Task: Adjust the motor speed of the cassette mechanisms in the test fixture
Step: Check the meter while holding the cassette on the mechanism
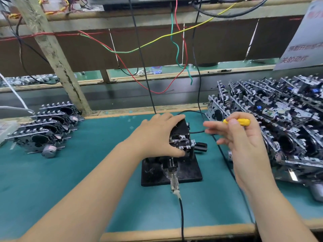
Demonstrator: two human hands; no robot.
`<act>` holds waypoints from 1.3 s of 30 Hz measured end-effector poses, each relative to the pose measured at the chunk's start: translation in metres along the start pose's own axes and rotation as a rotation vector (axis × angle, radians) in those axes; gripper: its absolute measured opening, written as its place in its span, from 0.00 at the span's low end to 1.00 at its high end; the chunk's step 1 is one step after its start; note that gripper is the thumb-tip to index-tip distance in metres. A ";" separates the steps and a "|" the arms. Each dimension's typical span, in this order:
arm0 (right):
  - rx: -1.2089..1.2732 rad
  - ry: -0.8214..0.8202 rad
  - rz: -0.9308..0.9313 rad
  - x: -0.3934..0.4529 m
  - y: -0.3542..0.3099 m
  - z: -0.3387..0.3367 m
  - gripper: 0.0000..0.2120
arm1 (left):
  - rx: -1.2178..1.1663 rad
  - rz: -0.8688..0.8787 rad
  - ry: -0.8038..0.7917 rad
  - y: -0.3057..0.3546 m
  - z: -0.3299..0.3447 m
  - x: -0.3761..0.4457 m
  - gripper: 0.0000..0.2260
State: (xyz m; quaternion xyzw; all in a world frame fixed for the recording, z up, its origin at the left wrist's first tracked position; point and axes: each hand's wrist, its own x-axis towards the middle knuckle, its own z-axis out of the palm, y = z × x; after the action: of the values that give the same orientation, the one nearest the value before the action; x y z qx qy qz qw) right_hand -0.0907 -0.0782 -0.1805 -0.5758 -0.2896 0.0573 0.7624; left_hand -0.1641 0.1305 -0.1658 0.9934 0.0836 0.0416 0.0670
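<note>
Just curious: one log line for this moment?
left hand: grips cassette mechanism in test fixture | right hand: holds yellow screwdriver, raised

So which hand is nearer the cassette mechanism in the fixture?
Left. The left hand grips the cassette mechanism directly; the right hand is off to its right, holding a yellow screwdriver.

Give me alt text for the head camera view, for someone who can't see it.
A person's left hand grips a cassette mechanism seated in a black test fixture on a green bench, while the right hand holds a yellow screwdriver beside it. Stacks of mechanisms sit at both sides.
</note>
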 end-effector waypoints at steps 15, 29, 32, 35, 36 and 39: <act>-0.740 -0.746 0.172 0.068 0.002 0.013 0.33 | -0.104 -0.025 0.081 0.000 0.001 -0.008 0.46; -0.848 -0.735 0.192 0.067 0.003 0.016 0.34 | -0.284 -0.021 0.013 -0.007 -0.004 -0.012 0.51; -0.946 -0.765 0.150 0.060 0.000 0.012 0.30 | -0.390 -0.029 0.173 -0.020 -0.010 -0.032 0.45; -0.794 -0.674 0.046 0.043 -0.001 0.012 0.25 | -0.385 0.068 0.425 -0.025 0.002 -0.057 0.25; -0.713 -0.632 0.007 0.035 0.000 0.015 0.23 | -0.373 0.091 0.466 -0.025 0.009 -0.064 0.20; -0.573 -0.529 -0.089 0.014 0.015 0.025 0.20 | -0.375 0.080 0.496 -0.021 0.033 -0.077 0.20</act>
State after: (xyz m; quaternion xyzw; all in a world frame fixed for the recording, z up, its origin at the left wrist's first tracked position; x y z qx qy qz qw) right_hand -0.0886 -0.0460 -0.1848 -0.7175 -0.5051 0.0877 0.4716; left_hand -0.2400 0.1335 -0.2067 0.9259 0.0490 0.2997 0.2248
